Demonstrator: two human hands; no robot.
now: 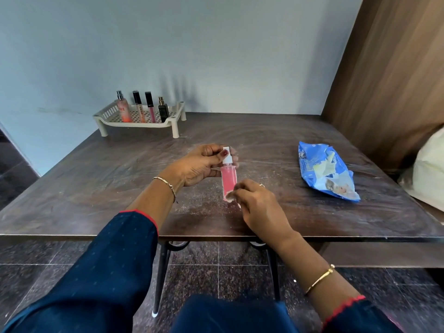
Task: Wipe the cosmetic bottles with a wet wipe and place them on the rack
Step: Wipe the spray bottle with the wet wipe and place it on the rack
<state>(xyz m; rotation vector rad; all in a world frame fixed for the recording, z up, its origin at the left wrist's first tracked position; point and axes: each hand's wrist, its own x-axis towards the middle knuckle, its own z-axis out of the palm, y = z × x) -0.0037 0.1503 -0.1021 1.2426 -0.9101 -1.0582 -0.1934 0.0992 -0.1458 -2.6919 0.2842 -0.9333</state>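
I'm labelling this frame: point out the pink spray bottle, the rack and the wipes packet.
pink spray bottle (228, 180), head view, pink body.
rack (176, 128), head view, front right leg.
wipes packet (310, 164), head view, blue wrapper.

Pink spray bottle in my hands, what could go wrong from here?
Your left hand grips the pink spray bottle by its white pump, so a squeeze might spray it. Four bottles already stand close together on the rack; setting this one in could topple them. The wipe pack looks open, so wipes may dry.
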